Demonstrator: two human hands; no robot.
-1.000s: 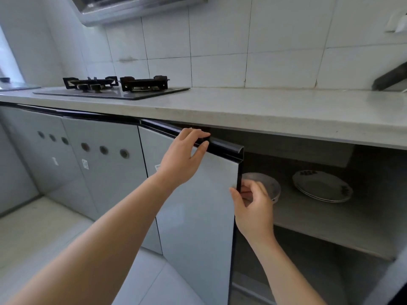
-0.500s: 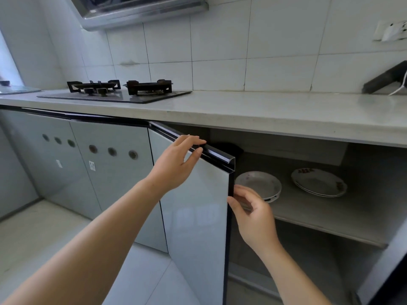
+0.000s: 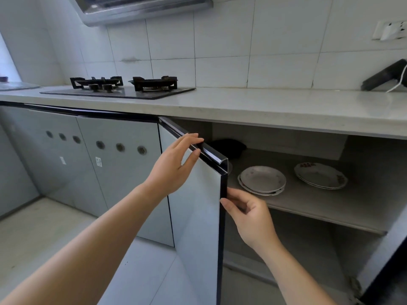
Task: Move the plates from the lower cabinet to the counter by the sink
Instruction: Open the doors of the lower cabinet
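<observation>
At about ten o'clock a gas hob [image 3: 119,90] sits on the pale counter [image 3: 275,106], whose bare stretch runs on toward three o'clock. Below it, closed cabinet fronts [image 3: 105,172] give way to the open cabinet door [image 3: 196,208], swung out toward the viewer. The left hand [image 3: 174,166] rests at the door's top edge, fingers draped over the dark handle rail [image 3: 212,156], thumb loose against the front face, a light hold rather than a clench. The right hand [image 3: 248,211], just right of centre, pinches the door's dark vertical edge between thumb and fingers. Past that edge the cabinet stands open: on the shelf [image 3: 319,208] the near stack of plates [image 3: 262,180] lies close behind the door edge, and the second stack of plates [image 3: 320,175] sits at two o'clock, well apart, bare shelf between and in front of them.
</observation>
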